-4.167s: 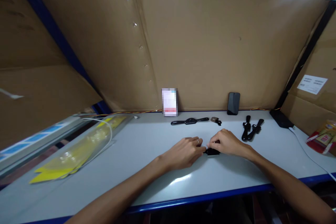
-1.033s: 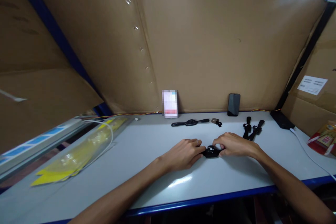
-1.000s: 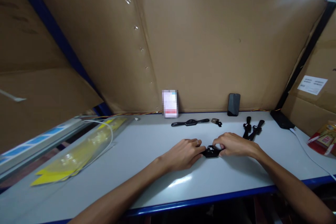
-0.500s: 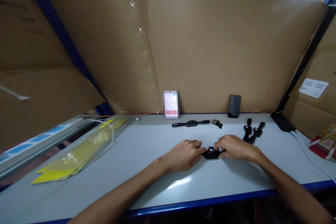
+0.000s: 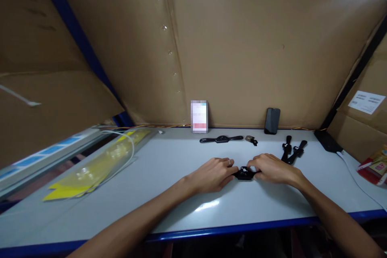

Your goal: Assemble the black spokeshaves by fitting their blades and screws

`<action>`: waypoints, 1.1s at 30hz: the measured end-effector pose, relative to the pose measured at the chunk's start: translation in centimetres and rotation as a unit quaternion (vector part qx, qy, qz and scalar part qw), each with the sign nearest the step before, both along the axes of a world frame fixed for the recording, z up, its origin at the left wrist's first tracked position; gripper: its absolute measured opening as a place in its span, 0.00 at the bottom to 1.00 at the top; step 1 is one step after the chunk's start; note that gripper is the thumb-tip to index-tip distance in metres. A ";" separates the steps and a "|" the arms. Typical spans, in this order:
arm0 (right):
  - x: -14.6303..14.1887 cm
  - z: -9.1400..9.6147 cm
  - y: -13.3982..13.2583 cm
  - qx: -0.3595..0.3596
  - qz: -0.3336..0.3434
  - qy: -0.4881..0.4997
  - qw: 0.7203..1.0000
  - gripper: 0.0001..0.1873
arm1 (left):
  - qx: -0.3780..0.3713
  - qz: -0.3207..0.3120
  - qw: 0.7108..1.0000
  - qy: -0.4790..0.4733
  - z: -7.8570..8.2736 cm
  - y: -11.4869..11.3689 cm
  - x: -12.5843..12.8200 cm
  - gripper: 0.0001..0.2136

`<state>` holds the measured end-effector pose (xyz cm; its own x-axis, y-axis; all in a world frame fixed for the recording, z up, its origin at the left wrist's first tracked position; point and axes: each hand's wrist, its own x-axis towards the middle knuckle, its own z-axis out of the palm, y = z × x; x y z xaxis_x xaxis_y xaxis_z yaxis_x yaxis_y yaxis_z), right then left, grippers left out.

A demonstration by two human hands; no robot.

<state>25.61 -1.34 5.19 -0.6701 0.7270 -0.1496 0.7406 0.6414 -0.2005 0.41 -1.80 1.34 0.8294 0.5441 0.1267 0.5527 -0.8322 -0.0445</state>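
Note:
Between my hands is a black spokeshave (image 5: 244, 173), its middle body showing low over the grey tabletop. My left hand (image 5: 217, 174), with a ring on one finger, is closed around its left handle. My right hand (image 5: 269, 168) grips the other handle, fingers curled over it. Both handles are mostly hidden by the fingers. Beyond the hands lies another black spokeshave (image 5: 222, 139), set crosswise. Beside it are a small brownish metal plate (image 5: 249, 138) and a small black part (image 5: 254, 142). Two more black spokeshaves (image 5: 287, 147) (image 5: 298, 151) lie at the right, close together.
A lit screen (image 5: 199, 117), blurred out, and a dark phone (image 5: 272, 121) lean against the cardboard back wall (image 5: 229, 48). On the left are a yellow item in clear plastic (image 5: 90, 173) and a white power strip (image 5: 48, 155). A black box (image 5: 327, 142) with a white cable stands right.
The camera view has shifted slightly, moving the scene a little rightward. Both hands keep their hold on the spokeshave, with hardly any movement of their own.

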 end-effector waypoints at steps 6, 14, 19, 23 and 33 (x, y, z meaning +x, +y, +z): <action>-0.2 0.0 -0.1 0.009 -0.008 -0.007 1.000 0.09 | -0.008 0.004 1.000 0.001 0.1 -0.1 0.0 0.06; 0.1 0.4 -0.3 0.014 -0.019 -0.008 1.000 0.14 | -0.019 0.000 1.000 -0.016 -0.1 0.1 -0.1 0.06; -0.3 1.3 -0.9 0.021 -0.015 0.030 0.999 0.10 | -0.019 -0.007 1.000 -0.017 0.0 0.1 0.0 0.07; -0.7 0.9 -1.1 -0.018 0.025 0.049 0.998 0.10 | -0.023 -0.011 0.999 -0.029 -0.2 0.2 -0.1 0.07; -1.1 0.4 -1.0 0.048 -0.009 0.058 0.997 0.13 | -0.016 0.000 1.000 -0.013 -0.1 0.1 -0.1 0.07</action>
